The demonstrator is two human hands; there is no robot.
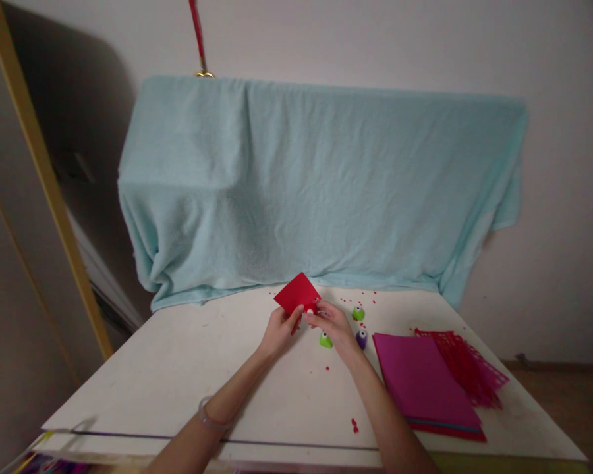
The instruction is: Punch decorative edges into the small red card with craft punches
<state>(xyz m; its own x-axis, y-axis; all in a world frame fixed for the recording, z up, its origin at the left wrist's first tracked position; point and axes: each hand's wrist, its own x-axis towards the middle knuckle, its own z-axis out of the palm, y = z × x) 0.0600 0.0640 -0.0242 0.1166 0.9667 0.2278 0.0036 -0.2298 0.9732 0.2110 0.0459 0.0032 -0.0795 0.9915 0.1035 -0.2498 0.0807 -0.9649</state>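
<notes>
In the head view, I see the left hand (281, 326) pinching a small red sheet (296, 292), fingers closed on its lower edge, above the middle of the white table (178, 368). The right hand (333, 324) is closed around a small red object with a white spot (310, 311) at the sheet's lower right corner; its fingers cover much of it.

Just beside the right hand and wrist I have a green eyed piece (358, 313), another green one (325, 340) and a purple one (361, 339), with red scraps (354, 425) scattered about. A magenta-topped paper stack (425, 382) and hole-riddled red sheets (457, 362) crowd the right forearm's outer side. Behind the hands, a pale blue cloth (336, 178) borders the table's far edge. To my left, white tabletop stretches to the slanting side edge.
</notes>
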